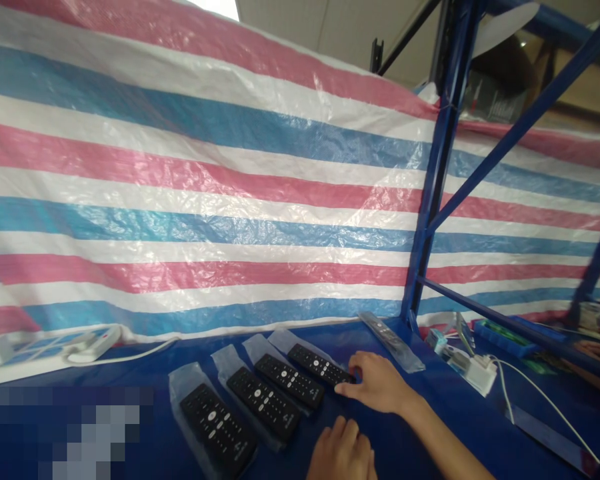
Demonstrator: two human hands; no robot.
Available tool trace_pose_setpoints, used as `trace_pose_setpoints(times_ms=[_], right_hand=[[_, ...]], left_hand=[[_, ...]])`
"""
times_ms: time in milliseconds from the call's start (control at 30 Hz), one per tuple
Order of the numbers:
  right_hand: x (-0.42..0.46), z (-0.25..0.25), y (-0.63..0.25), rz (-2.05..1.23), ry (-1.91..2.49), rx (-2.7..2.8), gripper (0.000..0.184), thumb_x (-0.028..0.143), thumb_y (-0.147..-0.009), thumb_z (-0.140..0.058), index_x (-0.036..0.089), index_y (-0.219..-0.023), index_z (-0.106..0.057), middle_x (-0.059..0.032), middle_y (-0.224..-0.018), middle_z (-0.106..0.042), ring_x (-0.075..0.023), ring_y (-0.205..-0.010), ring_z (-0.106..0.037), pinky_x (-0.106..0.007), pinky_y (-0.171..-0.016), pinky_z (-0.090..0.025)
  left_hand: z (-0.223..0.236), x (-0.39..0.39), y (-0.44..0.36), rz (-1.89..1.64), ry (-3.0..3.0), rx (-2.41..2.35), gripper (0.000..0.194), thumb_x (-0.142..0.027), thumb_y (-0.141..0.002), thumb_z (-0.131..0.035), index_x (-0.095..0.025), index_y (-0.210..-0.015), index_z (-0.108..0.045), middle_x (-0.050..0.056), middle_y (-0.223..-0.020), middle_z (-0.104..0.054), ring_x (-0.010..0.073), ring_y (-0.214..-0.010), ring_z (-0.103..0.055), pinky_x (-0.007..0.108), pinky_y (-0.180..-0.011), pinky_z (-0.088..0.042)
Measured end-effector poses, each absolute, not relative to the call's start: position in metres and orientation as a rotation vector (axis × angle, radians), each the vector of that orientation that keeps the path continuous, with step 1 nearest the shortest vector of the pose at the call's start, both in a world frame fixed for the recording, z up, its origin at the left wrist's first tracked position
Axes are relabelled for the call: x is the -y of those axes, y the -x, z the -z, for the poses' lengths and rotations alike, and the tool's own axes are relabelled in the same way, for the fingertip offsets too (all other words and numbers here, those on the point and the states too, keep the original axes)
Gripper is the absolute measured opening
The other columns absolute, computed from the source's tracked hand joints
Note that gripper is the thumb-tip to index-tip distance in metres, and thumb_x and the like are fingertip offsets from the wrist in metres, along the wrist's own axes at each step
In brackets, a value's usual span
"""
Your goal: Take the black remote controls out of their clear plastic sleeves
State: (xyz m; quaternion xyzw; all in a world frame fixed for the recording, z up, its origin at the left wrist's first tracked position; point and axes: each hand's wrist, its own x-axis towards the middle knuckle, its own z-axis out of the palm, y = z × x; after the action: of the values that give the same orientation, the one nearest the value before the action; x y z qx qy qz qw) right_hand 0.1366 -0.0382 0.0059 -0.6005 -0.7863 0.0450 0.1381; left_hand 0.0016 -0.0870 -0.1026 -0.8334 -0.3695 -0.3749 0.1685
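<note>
Room separates remote row (289, 380) and far packet (393, 341) (blue post (436, 167) blocks beyond).

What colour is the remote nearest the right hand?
The remote is black, shown best in the head view.

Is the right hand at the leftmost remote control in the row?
No, the right hand is at the row's rightmost remote control.

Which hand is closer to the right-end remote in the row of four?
Right. The right hand is at that remote's near end; the left hand is apart, nearer the camera.
</note>
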Motion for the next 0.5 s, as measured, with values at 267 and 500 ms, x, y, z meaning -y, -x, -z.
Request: trace_pose_setpoints(times_ms=[267, 500], right_hand=[[0.037, -0.005, -0.127, -0.109, 1.770, 2.286, 0.022, 0.041, -0.071, -0.062, 0.021, -0.071, -0.069, -0.0048, -0.076, -0.072, -0.0216, -0.074, -0.066, -0.026, -0.056, -0.033], [0.033, -0.015, -0.164, -0.031, 1.970, 2.023, 0.028, 0.043, -0.075, -0.056, 0.020, -0.074, -0.070, -0.0070, -0.077, -0.072, -0.0226, -0.076, -0.066, -0.026, -0.057, -0.035]], left_hand=[[0.061, 0.077, 0.022, 0.831, 2.349, 1.448, 0.021, -0.016, -0.086, -0.046, -0.020, -0.081, -0.066, 0.004, -0.083, -0.065, 0.0205, -0.083, -0.059, 0.032, -0.071, -0.045], [0.014, 0.063, 0.002, 0.515, 2.385, 1.747, 0.029, -0.024, -0.092, -0.041, -0.015, -0.097, -0.068, 0.010, -0.099, -0.066, 0.0257, -0.100, -0.058, 0.038, -0.083, -0.047]])
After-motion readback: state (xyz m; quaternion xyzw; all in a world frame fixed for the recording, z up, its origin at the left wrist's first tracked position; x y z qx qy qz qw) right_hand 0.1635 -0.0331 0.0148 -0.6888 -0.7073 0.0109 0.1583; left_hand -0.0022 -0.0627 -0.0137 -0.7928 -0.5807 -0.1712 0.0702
